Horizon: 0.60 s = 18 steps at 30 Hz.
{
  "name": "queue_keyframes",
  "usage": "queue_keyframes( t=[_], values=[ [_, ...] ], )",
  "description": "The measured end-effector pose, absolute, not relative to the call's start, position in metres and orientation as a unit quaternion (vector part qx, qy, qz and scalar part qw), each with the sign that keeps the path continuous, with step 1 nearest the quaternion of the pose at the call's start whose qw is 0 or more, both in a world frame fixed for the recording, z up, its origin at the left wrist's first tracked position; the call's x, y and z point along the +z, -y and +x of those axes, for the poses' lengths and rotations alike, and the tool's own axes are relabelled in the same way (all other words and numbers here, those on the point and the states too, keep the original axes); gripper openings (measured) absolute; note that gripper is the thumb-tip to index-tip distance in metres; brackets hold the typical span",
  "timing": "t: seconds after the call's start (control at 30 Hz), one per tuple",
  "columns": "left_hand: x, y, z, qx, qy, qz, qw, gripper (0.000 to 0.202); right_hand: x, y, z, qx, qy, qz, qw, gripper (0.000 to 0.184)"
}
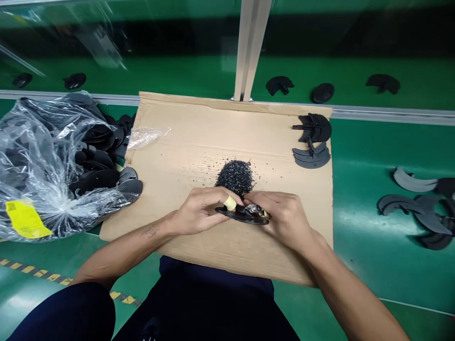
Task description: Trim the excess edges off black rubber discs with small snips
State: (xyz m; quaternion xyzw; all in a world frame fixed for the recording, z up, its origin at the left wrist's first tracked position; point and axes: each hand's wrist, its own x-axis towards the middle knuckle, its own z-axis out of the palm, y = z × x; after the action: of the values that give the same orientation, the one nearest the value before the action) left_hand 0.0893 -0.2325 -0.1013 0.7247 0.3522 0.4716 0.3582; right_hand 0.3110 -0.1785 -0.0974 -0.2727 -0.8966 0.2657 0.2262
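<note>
A round black plastic part (245,216) is held low over the cardboard, its rim tilted towards me. My left hand (202,208) pinches its left side, with pale yellow tape wrapped round one digit. At the part's right side, my right hand (284,213) is closed round a small metal tool (253,208). Only the shiny end of this tool shows against the part; its handle is hidden in the fingers, so its exact kind is unclear. Just beyond both hands lies a heap of fine black plastic shavings (234,175), with loose bits scattered around it.
The cardboard sheet (185,123) covers the green floor before me. A clear plastic bag (53,180) full of black discs stands left. Curved black parts (312,156) lie at the sheet's right edge, more grey-black pieces (415,208) farther right. A metal post (250,52) rises behind.
</note>
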Motion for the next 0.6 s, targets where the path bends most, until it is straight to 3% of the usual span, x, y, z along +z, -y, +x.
queue_keyframes(
  t=[0.13,0.37,0.5,0.53,0.6],
  values=[
    [-0.101,0.231,0.089,0.484,-0.368,0.718,0.338,0.008,-0.092,0.176,0.308,0.381,0.825,-0.309,0.281,0.024],
    [-0.108,0.227,0.087,0.484,-0.469,0.654,0.345,0.026,-0.085,0.172,0.306,0.407,0.810,-0.307,0.290,0.011],
    [-0.104,0.219,0.085,0.472,-0.405,0.663,0.416,0.063,-0.095,0.170,0.309,0.310,0.845,-0.247,0.358,0.007],
    [-0.100,0.215,0.083,0.460,-0.394,0.667,0.433,0.066,-0.098,0.169,0.310,0.271,0.858,-0.216,0.379,0.012],
    [-0.091,0.208,0.078,0.405,-0.378,0.698,0.454,0.053,-0.106,0.164,0.312,0.190,0.878,-0.180,0.402,0.020]
  ],
)
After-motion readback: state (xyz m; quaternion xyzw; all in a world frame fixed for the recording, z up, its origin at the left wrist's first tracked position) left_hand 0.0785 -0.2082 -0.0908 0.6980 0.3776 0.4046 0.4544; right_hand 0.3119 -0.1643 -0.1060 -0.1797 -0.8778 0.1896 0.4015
